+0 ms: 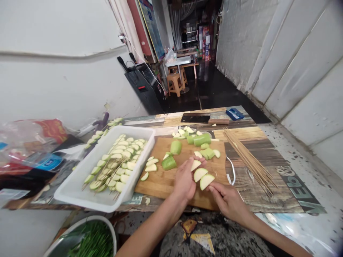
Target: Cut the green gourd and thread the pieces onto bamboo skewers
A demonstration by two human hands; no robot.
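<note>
Over the cutting board [160,184], my left hand [184,179] is closed with its fingertips on a half-round zucchini slice [195,165]. My right hand [227,200] is pinched at the lower right of two more half-round slices [203,178], which sit in a row with the first. The row looks like it is on a thin skewer, mostly hidden by the slices and fingers. Zucchini chunks [176,147] and cut slices [152,167] lie on the board. To its left, a white plastic tub [104,205] holds many skewered slices [120,151].
Bamboo skewers [249,160] lie in a bundle right of the board. A cleaver [195,117] with a wooden handle and a blue box [235,114] are at the table's far side. Plastic bags [29,146] crowd the left. A bowl of chopped greens [91,239] stands below.
</note>
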